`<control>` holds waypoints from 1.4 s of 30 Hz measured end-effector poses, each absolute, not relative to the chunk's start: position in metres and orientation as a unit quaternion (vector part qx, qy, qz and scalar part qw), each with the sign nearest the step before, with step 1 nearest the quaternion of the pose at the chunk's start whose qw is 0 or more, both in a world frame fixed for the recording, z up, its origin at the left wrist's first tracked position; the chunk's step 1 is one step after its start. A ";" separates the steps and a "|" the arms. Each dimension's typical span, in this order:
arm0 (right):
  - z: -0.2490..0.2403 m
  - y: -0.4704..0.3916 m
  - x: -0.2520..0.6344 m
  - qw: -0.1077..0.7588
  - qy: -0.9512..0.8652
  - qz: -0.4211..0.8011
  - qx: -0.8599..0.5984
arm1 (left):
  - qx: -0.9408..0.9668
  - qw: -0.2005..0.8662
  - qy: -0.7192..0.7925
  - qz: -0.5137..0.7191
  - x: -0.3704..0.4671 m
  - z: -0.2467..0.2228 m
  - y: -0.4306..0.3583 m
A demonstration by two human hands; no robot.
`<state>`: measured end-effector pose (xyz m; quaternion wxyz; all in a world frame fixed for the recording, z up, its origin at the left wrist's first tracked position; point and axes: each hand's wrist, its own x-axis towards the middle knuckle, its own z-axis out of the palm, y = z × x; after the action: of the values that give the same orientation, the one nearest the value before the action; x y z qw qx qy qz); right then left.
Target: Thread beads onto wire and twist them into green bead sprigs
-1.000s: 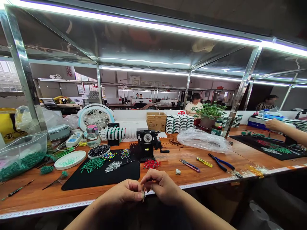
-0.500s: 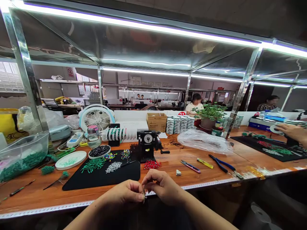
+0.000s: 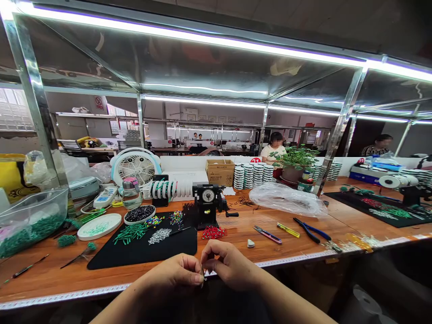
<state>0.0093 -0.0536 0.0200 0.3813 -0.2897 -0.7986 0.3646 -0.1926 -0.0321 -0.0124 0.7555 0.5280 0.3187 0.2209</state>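
Note:
My left hand (image 3: 184, 271) pinches a small thin piece, too small to name, at the table's front edge. Against its fingertips rests my right hand (image 3: 225, 265), with thumb and forefinger closed on something I cannot make out. A tiny silvery ring shows just below the fingertips. Behind my hands lie a black mat (image 3: 141, 252) with silvery bits (image 3: 159, 236) and green pieces (image 3: 132, 232), and a pile of red pieces (image 3: 213, 232). A black winding device (image 3: 207, 202) with a hand crank stands beyond, beside a row of white spools (image 3: 168, 189).
Scissors (image 3: 267, 234), a yellow-handled tool (image 3: 288, 230) and pliers (image 3: 311, 229) lie to the right. At left are a dish of dark beads (image 3: 139, 214), a white plate (image 3: 99, 226) and a bag (image 3: 33, 225). A person (image 3: 274, 148) sits beyond the plant (image 3: 295, 162).
The other person's hand at the far right has gone from view, leaving the white spools there uncovered. My own hands have hardly moved.

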 end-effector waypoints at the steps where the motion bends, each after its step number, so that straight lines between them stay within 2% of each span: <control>1: 0.020 -0.054 0.009 0.378 -0.800 0.364 -0.290 | 0.529 0.755 0.318 0.220 -0.192 -0.012 -0.032; 9: 0.021 -0.054 0.009 0.352 -0.801 0.373 -0.309 | 0.537 0.751 0.320 0.214 -0.191 -0.009 -0.034; 18: 0.017 -0.055 0.011 0.353 -0.809 0.321 -0.343 | 0.585 0.699 0.357 0.205 -0.191 -0.004 -0.033; 25: 0.005 -0.056 0.003 0.345 -0.783 0.317 -0.408 | 0.691 0.532 0.443 0.209 -0.182 0.008 -0.044; 31: -0.014 -0.059 -0.016 0.402 -0.723 0.238 -0.508 | 0.749 0.329 0.518 0.249 -0.169 0.011 -0.063; 35: -0.021 -0.065 -0.024 0.455 -0.694 0.240 -0.504 | 0.776 0.223 0.543 0.231 -0.164 0.012 -0.069; 37: -0.023 -0.068 -0.025 0.481 -0.683 0.262 -0.483 | 0.781 0.192 0.550 0.225 -0.163 0.012 -0.070; 42: -0.020 -0.068 -0.021 0.507 -0.644 0.363 -0.443 | 0.778 0.194 0.547 0.241 -0.166 0.012 -0.070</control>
<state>-0.0209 -0.0678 -0.0201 0.5070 -0.4426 -0.6442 0.3634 -0.1665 -0.0702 0.0124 0.1940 0.7776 0.5475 0.2407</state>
